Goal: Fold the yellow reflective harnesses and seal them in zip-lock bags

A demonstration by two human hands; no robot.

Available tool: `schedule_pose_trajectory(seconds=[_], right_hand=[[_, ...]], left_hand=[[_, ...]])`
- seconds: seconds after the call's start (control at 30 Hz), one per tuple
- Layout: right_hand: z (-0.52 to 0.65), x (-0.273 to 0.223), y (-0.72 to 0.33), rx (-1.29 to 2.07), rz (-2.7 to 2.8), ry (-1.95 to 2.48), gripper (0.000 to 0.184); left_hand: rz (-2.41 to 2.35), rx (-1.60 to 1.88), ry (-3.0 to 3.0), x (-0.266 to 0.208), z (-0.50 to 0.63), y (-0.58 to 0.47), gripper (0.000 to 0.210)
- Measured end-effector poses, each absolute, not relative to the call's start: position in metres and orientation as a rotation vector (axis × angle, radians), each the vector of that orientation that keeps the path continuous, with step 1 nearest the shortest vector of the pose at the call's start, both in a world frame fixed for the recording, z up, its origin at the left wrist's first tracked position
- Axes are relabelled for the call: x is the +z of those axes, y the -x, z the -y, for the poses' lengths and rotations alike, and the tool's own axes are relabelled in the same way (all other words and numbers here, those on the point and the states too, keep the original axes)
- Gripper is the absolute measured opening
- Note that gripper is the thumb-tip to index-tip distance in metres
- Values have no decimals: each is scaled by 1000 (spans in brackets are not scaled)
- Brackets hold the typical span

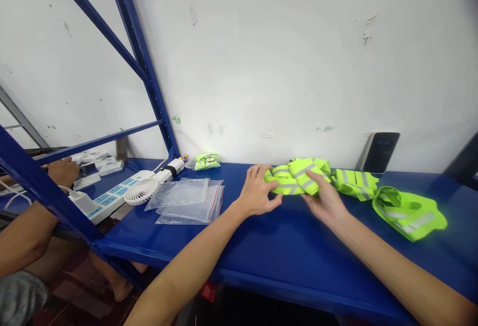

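A bundle of neon-yellow reflective strap (297, 179) with silver stripes lies on the blue table, folded over itself in loops. My left hand (257, 191) curls its fingers around the bundle's left end, thumb on the near side. On the right, my right hand (323, 199) grips the same bundle, thumb on top and fingers partly hidden beneath. More of the reflective strap material (356, 182) sits just right of that hand. A loose, crumpled reflective piece (411, 214) lies farther right; whether it joins the bundle I cannot tell.
Clear zip bags (190, 199) lie on the left, near a white handheld fan (142, 190) and a power strip (119, 194). A bagged reflective item (207, 161) is by the wall. A dark-faced device (384, 152) leans there. Another person's arm (33, 236) is beyond the blue frame (142, 57).
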State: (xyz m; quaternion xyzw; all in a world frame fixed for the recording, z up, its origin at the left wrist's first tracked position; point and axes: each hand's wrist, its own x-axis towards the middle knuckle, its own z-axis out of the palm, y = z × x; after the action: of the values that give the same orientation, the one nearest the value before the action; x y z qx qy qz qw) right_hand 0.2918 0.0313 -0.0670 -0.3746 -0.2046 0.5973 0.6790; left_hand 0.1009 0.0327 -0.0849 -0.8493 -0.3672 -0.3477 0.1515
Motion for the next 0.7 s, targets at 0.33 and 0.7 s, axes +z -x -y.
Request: schedule_pose_trajectory(seconds=[0.33,0.7], right_hand=[[-24,-70,-280,1382,581,783,28],[-27,-77,-283,1209,623,813,40]], left_hand=[[1568,-1224,2173,-98,-46,-101,45],[1981,-1035,2498,-98,-37,-110,30]])
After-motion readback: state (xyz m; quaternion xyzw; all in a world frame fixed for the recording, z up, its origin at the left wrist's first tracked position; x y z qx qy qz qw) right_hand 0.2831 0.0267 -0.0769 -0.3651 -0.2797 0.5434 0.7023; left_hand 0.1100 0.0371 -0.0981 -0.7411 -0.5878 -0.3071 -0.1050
